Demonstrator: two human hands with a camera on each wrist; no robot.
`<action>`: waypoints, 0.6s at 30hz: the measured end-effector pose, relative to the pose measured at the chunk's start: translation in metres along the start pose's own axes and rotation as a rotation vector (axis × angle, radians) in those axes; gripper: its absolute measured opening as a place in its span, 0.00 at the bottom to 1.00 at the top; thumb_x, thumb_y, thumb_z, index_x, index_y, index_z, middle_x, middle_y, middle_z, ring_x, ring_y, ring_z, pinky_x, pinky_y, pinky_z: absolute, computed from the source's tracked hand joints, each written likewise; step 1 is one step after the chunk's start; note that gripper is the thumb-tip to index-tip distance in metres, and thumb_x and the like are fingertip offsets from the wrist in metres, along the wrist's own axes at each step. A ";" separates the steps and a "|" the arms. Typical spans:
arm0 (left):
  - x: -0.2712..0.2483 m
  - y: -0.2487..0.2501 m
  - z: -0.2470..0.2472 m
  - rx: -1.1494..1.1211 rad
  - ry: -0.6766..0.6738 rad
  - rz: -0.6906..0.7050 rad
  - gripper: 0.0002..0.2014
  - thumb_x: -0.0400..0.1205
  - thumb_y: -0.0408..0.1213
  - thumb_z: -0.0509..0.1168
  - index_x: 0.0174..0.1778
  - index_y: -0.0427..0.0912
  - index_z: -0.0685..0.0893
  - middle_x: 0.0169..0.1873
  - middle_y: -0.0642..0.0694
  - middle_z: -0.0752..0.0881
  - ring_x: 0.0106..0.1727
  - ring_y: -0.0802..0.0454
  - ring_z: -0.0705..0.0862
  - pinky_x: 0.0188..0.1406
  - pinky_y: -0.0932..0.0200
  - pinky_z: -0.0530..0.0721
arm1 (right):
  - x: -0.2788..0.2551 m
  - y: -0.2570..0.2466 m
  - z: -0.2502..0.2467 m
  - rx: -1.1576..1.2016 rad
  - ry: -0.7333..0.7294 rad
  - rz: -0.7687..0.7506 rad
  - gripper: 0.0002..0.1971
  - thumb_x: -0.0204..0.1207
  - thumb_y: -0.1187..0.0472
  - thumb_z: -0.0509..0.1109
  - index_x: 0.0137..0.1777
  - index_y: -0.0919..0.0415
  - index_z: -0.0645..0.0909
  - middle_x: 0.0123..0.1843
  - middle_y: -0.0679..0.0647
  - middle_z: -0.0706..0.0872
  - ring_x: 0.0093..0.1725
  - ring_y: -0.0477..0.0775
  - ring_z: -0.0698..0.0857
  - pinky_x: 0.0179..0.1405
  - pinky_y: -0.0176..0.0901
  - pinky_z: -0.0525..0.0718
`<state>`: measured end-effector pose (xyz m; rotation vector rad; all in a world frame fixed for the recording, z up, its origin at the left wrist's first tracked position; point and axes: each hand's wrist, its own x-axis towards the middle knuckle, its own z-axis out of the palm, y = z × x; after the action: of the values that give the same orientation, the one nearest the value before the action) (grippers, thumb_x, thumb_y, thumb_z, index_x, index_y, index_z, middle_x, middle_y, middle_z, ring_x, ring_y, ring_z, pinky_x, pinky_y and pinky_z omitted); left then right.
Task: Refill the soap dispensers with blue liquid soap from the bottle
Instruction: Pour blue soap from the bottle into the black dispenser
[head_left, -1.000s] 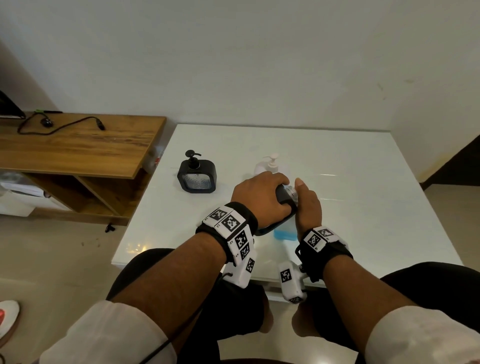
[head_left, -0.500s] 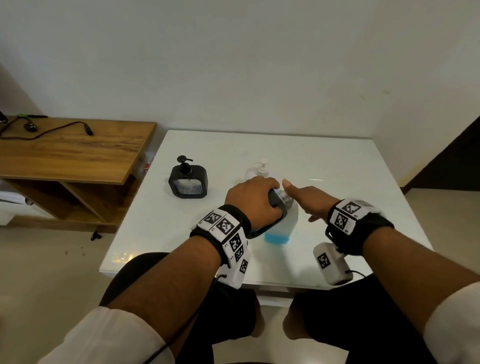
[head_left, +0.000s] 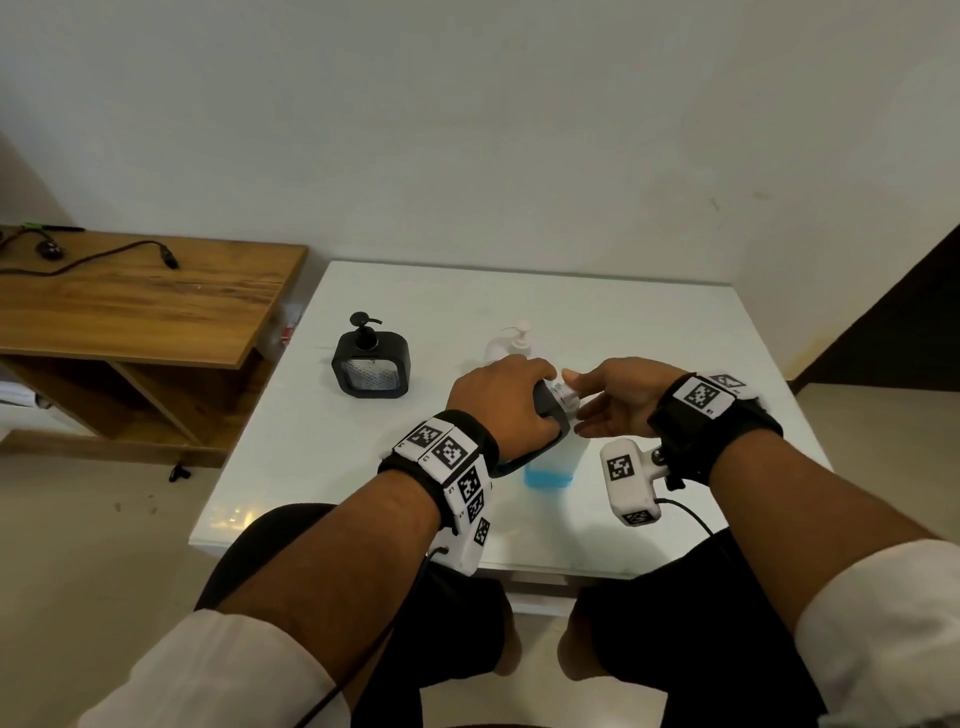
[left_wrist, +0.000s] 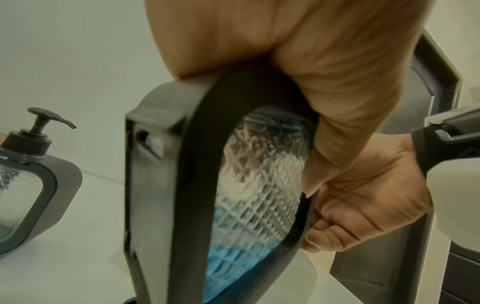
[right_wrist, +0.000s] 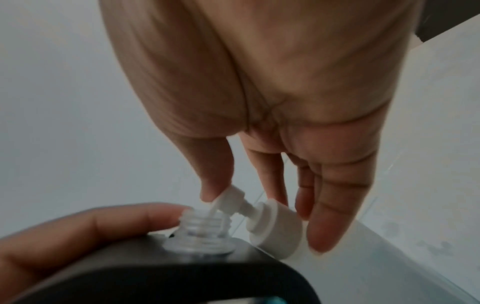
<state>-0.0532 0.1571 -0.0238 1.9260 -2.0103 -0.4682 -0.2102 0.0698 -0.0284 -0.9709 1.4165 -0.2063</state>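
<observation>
Left hand fingers are wrapped over the top of a black-framed dispenser, which is gripped near its clear threaded neck. Blue soap is seen filling only the lower part of its ribbed clear body. The dispenser stands on the white table, near the front edge, between the two wrists.

Right hand is held at the neck, its thumb and fingers pinched on a white pump cap. The cap is seen tilted and off the threads, just beside the neck, with its tube still entering the opening.

Behind, a second black dispenser with its pump fitted is stood upright on the table, well to the left. A white pump bottle is partly hidden behind the left hand; its contents cannot be told.

A wooden shelf is set beside the table on the left, with a black cable laid on it.
</observation>
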 end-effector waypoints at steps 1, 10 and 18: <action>0.000 0.000 0.000 -0.001 0.003 -0.002 0.26 0.74 0.53 0.68 0.69 0.55 0.77 0.59 0.53 0.83 0.56 0.49 0.83 0.54 0.53 0.82 | 0.000 -0.001 0.002 0.011 0.010 -0.008 0.16 0.81 0.56 0.73 0.61 0.68 0.81 0.58 0.69 0.83 0.53 0.64 0.86 0.60 0.56 0.88; -0.002 0.000 -0.001 -0.010 -0.005 -0.018 0.26 0.73 0.53 0.68 0.69 0.55 0.77 0.59 0.53 0.83 0.55 0.49 0.83 0.54 0.54 0.81 | 0.003 0.000 0.004 0.001 0.011 -0.052 0.13 0.82 0.60 0.72 0.59 0.69 0.84 0.53 0.66 0.87 0.47 0.61 0.86 0.63 0.54 0.87; -0.001 -0.002 0.001 -0.009 0.007 -0.005 0.26 0.73 0.54 0.68 0.68 0.55 0.78 0.60 0.53 0.83 0.57 0.49 0.83 0.56 0.53 0.81 | 0.005 -0.004 0.001 0.105 -0.006 -0.051 0.11 0.77 0.65 0.75 0.56 0.69 0.85 0.55 0.66 0.88 0.52 0.63 0.86 0.67 0.53 0.85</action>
<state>-0.0519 0.1581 -0.0250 1.9253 -1.9963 -0.4699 -0.2065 0.0643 -0.0292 -0.9210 1.3629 -0.3118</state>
